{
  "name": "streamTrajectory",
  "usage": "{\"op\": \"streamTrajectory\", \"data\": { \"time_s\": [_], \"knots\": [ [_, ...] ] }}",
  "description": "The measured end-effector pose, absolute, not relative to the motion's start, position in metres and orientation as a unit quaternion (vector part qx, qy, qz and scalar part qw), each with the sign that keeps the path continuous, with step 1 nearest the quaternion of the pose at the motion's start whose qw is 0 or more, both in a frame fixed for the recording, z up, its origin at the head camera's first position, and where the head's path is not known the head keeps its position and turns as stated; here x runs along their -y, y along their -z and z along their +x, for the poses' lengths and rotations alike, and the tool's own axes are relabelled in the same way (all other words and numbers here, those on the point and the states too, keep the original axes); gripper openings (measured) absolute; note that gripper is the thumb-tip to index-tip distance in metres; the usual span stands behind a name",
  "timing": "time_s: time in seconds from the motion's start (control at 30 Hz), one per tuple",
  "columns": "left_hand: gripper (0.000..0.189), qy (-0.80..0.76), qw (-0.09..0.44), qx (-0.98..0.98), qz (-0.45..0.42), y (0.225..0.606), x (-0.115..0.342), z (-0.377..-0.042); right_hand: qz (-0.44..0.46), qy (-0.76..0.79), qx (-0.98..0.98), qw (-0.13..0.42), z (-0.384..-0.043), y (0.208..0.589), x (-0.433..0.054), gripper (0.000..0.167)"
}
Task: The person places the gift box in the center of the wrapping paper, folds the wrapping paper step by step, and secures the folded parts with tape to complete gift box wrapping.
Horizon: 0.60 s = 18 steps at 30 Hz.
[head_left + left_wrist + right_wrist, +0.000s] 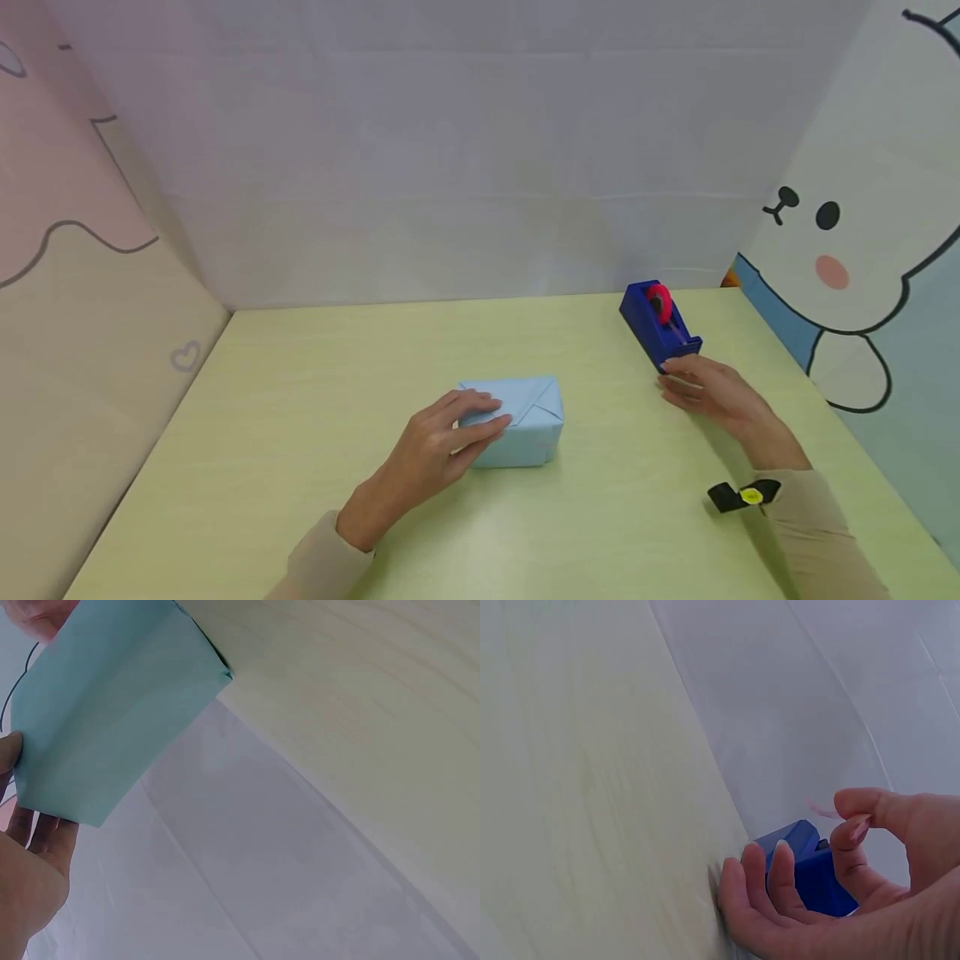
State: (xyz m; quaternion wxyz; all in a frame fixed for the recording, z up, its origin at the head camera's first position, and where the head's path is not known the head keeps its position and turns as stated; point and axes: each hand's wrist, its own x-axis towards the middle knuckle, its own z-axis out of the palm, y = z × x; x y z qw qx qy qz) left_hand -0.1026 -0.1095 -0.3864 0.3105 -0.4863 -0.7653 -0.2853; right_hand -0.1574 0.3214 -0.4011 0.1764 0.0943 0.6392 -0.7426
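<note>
A box wrapped in light blue paper (528,429), with folded flaps on its end, sits on the table. My left hand (427,450) holds it at its left side, several fingers lying across the top. In the left wrist view the wrapped box (120,705) fills the upper left, with fingers bent at its edge. At the front end of a blue tape dispenser (651,329) is my right hand (716,396). Thumb and forefinger pinch a short clear strip of tape (822,809) in the right wrist view; the other fingers curl beside the dispenser.
A red-cored tape roll (660,302) sits in the dispenser. The pale wooden table (337,367) meets a white back sheet (450,167), with printed cartoon panels at both sides. A black strap with a yellow piece (752,496) is on the right wrist.
</note>
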Motion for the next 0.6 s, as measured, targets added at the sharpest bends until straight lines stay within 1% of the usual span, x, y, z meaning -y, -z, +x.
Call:
{"op": "streamTrajectory", "data": {
  "time_s": [0.17, 0.3, 0.37, 0.43, 0.6],
  "knots": [
    [0.035, 0.280, 0.311, 0.766, -0.488, 0.386, 0.110, -0.102, 0.067, 0.705, -0.683, 0.182, -0.157, 0.398, -0.311, 0.019],
    [0.035, 0.277, 0.312, 0.766, -0.489, 0.386, 0.110, -0.102, 0.065, 0.672, -0.714, 0.187, -0.158, 0.394, -0.301, 0.035],
    [0.035, 0.277, 0.313, 0.766, -0.488, 0.386, 0.110, -0.102, 0.065, 0.662, -0.722, 0.191, -0.157, 0.391, -0.296, 0.038],
    [0.035, 0.277, 0.314, 0.766, -0.488, 0.386, 0.110, -0.102, 0.063, 0.657, -0.726, 0.194, -0.156, 0.388, -0.293, 0.038],
    [0.034, 0.277, 0.314, 0.767, -0.487, 0.385, 0.110, -0.103, 0.053, 0.656, -0.725, 0.201, -0.153, 0.383, -0.286, 0.028]
  ]
}}
